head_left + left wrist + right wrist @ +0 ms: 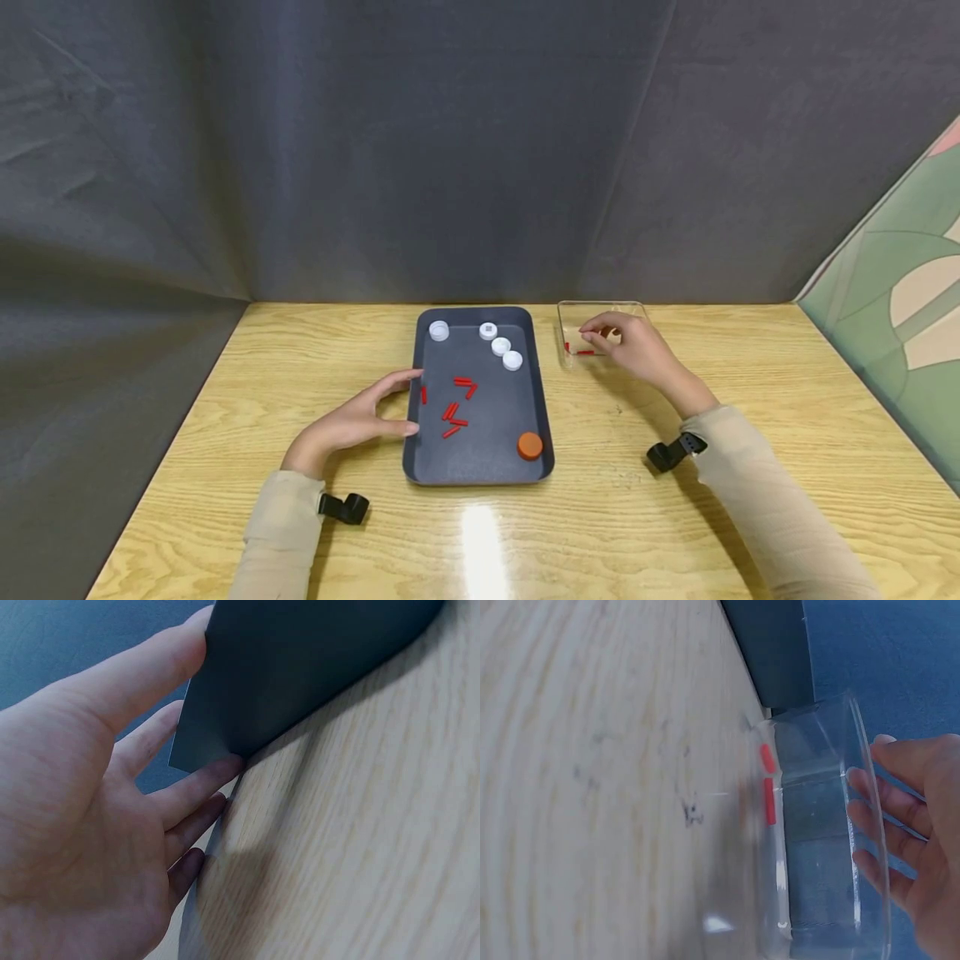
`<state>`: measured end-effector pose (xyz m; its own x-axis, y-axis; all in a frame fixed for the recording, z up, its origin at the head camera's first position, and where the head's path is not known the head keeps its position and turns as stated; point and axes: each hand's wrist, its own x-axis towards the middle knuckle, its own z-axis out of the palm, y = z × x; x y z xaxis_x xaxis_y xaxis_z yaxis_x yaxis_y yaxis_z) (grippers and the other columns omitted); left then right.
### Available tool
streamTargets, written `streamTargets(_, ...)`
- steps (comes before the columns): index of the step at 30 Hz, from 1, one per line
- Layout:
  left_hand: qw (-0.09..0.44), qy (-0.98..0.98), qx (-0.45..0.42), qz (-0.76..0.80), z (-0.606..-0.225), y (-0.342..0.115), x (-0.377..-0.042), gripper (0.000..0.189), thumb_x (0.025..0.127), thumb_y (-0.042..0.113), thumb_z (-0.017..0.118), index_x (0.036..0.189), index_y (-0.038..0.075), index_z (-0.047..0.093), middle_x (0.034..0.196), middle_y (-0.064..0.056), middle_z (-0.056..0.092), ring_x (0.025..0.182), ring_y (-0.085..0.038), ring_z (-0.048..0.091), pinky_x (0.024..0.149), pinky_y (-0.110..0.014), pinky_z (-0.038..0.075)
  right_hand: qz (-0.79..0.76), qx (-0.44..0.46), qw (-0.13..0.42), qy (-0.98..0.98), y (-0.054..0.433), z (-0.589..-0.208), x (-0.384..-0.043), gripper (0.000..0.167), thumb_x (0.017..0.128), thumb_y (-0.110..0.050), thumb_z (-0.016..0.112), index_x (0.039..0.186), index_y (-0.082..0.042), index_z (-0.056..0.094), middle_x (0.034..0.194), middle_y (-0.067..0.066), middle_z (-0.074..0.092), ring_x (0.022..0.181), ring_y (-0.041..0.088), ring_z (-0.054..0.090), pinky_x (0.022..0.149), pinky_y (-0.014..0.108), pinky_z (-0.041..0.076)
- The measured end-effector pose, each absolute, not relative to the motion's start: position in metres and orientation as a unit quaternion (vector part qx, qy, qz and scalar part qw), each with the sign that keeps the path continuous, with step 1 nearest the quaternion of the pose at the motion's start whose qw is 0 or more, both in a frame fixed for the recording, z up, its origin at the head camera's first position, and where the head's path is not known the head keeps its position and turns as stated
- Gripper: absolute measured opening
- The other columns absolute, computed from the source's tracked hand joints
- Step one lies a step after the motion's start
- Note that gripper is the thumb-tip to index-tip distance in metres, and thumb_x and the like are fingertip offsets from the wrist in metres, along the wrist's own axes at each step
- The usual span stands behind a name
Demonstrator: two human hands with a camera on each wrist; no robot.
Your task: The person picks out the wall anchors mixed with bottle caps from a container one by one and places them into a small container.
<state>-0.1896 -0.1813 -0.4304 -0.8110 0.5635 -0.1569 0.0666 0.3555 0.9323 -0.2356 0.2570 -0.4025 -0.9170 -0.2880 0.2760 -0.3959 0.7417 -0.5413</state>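
A dark grey tray [480, 471] holds several short red sticks [462, 381], most of them near its middle. My left hand [352, 421] is at the tray's left side, thumb and fingers spread along the rim; in the left wrist view its thumb touches the tray wall [277, 682]. My right hand [637, 346] hovers over a clear plastic box [600, 303] to the right of the tray. Its fingers bend loosely, and the right wrist view shows a gap between thumb and fingertips with nothing in it. Two red sticks [769, 801] lie on the box floor.
Inside the tray, a clear round cap [438, 331] sits at the back left, three white caps [501, 346] run along the back right, and an orange cap [529, 446] lies front right. Behind the wooden table [375, 542] hangs a dark curtain [450, 167].
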Motion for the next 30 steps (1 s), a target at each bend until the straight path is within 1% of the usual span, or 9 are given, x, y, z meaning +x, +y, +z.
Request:
streamTargets(3,0.233,0.79,0.198,0.531,-0.431,-0.181,-0.189,0.083,0.086,0.022,0.079,0.155,0.019,0.033,0.157,-0.013,0.031,0.144,-0.033,0.026,0.114,-0.059,0.018,0.312,0.203,0.107,-0.922,0.255,-0.401,-0.234,0.015,0.095,-0.016,0.068,0.104,-0.006,0.075,0.099,0.007,0.073,0.083,0.022,0.064,0.075,0.041,0.049)
streamTargets(9,0.233,0.791,0.197,0.53,-0.431,-0.181,-0.189,0.083,0.086,0.023,0.08,0.155,0.02,0.034,0.156,-0.013,0.032,0.144,-0.033,0.026,0.115,-0.059,0.018,0.318,0.242,0.135,-0.907,0.248,-0.397,-0.227,0.009,0.09,-0.008,0.073,0.099,-0.008,0.075,0.091,0.003,0.072,0.082,0.019,0.063,0.067,0.04,0.047)
streamTargets(14,0.234,0.792,0.197,0.528,-0.43,-0.181,-0.188,0.083,0.086,0.023,0.08,0.155,0.02,0.033,0.157,-0.013,0.031,0.144,-0.034,0.025,0.114,-0.06,0.018,0.327,0.268,0.142,-0.895,0.24,-0.397,-0.222,0.011,0.087,-0.004,0.075,0.097,-0.009,0.075,0.09,0.0,0.071,0.081,0.015,0.063,0.065,0.044,0.049)
streamTargets(17,0.234,0.791,0.199,0.529,-0.429,-0.181,-0.188,0.083,0.086,0.023,0.079,0.155,0.019,0.033,0.157,-0.013,0.03,0.144,-0.034,0.025,0.114,-0.06,0.018,0.329,0.283,0.147,-0.889,0.233,-0.398,-0.219,0.011,0.086,-0.004,0.076,0.096,-0.009,0.075,0.089,-0.002,0.07,0.081,0.012,0.062,0.064,0.043,0.05)
streamTargets(20,0.233,0.791,0.2,0.529,-0.429,-0.181,-0.188,0.083,0.086,0.022,0.08,0.155,0.019,0.033,0.157,-0.014,0.031,0.144,-0.034,0.026,0.114,-0.059,0.018,0.333,0.288,0.145,-0.886,0.226,-0.398,-0.215,0.01,0.086,-0.005,0.077,0.096,-0.008,0.076,0.089,-0.003,0.07,0.081,0.012,0.063,0.065,0.04,0.054)
streamTargets(23,0.232,0.792,0.201,0.528,-0.43,-0.181,-0.188,0.083,0.086,0.023,0.08,0.155,0.019,0.033,0.157,-0.014,0.031,0.144,-0.034,0.026,0.114,-0.059,0.019,0.348,0.28,0.13,-0.885,0.218,-0.397,-0.211,0.01,0.086,-0.005,0.076,0.096,-0.007,0.076,0.09,-0.002,0.069,0.084,0.013,0.063,0.073,0.04,0.056)
streamTargets(27,0.234,0.791,0.2,0.529,-0.43,-0.181,-0.189,0.083,0.086,0.022,0.079,0.155,0.019,0.033,0.157,-0.013,0.031,0.144,-0.034,0.025,0.114,-0.06,0.019,0.358,0.276,0.114,-0.885,0.208,-0.396,-0.206,0.01,0.088,-0.006,0.075,0.097,-0.008,0.075,0.089,-0.004,0.068,0.084,0.013,0.062,0.079,0.044,0.055)
streamTargets(30,0.234,0.791,0.2,0.529,-0.43,-0.181,-0.189,0.083,0.086,0.022,0.079,0.155,0.018,0.033,0.157,-0.013,0.03,0.144,-0.034,0.025,0.114,-0.06,0.019,0.352,0.284,0.114,-0.885,0.201,-0.398,-0.203,0.009,0.089,-0.008,0.075,0.098,-0.01,0.076,0.088,-0.005,0.068,0.083,0.013,0.061,0.078,0.045,0.053)
